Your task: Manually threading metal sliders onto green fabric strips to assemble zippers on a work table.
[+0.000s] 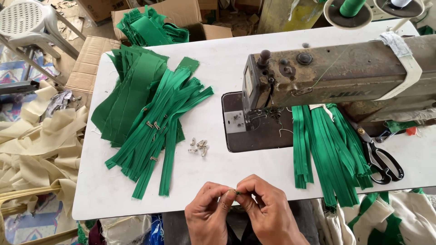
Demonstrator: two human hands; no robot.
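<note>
At the near edge of the white table (254,54), my left hand (209,213) and my right hand (265,208) meet fingertip to fingertip. Between them they pinch a small green zipper end, with a tiny metal slider barely showing (235,192). Several loose metal sliders (199,147) lie on the table just beyond my hands. A fan of green zippers (159,131) with sliders on them spreads to the left, over a pile of green fabric strips (129,93). Another bunch of green zipper tapes (331,149) hangs over the table edge at the right.
An old sewing machine (336,75) fills the right side, with a green thread spool (352,8) behind it. Black scissors (381,159) lie at the far right. Cream cloth (41,145) is heaped on the floor at left, and cardboard boxes (181,13) stand behind the table.
</note>
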